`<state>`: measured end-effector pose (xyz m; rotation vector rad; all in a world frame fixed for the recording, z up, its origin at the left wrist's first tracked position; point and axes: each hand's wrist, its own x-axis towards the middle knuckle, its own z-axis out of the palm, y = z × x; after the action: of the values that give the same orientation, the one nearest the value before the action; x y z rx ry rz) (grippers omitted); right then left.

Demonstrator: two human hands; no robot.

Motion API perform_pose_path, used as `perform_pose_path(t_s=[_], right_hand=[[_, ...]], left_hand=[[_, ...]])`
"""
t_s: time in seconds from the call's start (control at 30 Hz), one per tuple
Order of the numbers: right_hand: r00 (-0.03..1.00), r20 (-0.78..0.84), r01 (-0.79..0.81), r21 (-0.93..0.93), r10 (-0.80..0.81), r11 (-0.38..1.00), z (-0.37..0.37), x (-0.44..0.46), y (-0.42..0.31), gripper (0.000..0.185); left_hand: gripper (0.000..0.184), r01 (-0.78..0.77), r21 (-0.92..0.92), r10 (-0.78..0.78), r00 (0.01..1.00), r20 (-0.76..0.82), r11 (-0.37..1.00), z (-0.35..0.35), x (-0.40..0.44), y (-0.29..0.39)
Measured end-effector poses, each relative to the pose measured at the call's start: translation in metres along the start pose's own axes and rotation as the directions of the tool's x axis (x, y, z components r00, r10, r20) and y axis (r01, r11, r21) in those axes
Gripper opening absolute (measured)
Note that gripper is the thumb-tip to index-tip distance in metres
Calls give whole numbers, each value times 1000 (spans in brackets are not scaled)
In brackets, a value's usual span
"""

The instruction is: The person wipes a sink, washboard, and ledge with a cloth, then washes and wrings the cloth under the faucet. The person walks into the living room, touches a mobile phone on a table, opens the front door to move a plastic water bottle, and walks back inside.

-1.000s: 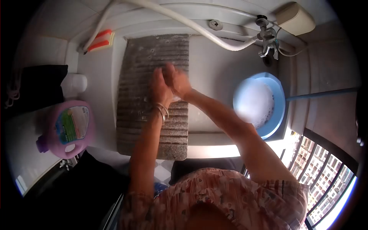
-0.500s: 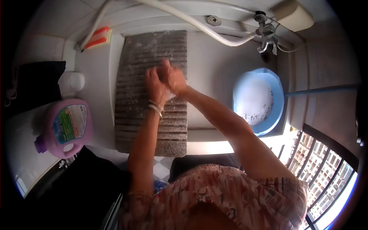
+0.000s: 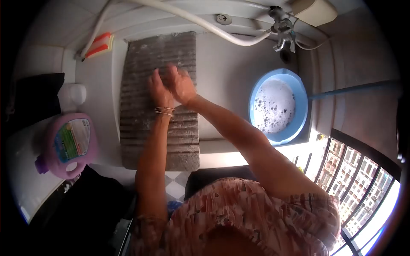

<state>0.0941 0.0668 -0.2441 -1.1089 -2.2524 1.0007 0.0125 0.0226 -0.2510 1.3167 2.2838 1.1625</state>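
My left hand (image 3: 160,90), with bangles at the wrist, is over the ridged grey washboard (image 3: 183,134). Right beside it, my right hand (image 3: 183,87) reaches in from the right, the two nearly touching. The fingers of both are bent and closed over something I cannot make out; a small pale patch shows between the wrists. To the right, a blue basin (image 3: 302,102) holds water with white suds (image 3: 273,104).
A metal tap (image 3: 282,32) with a white hose (image 3: 200,26) is above the basin. An orange-and-white packet (image 3: 100,45) lies at the upper left. A pink detergent bottle (image 3: 72,145) and a white container (image 3: 77,94) stand left. Window bars are lower right.
The whole view has shifted, so the washboard, basin and tap sit further left. Both hands remain together over the washboard, slightly more apart at the fingers. The suds in the basin show more clearly.
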Motion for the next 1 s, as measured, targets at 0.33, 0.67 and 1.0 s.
perform_pose_path(t_s=[0.33, 0.67, 1.0], right_hand=[[926, -144, 355, 26, -348, 934, -2, -87, 8, 26], [974, -212, 119, 198, -76, 973, -13, -83, -13, 26], [937, -350, 14, 81, 16, 997, 12, -13, 15, 21]], left_hand=[[47, -138, -122, 146, 988, 59, 983, -16, -84, 17], [38, -121, -15, 121, 993, 11, 993, -25, -85, 36], [41, -64, 195, 71, 997, -31, 979, 3, -16, 18]])
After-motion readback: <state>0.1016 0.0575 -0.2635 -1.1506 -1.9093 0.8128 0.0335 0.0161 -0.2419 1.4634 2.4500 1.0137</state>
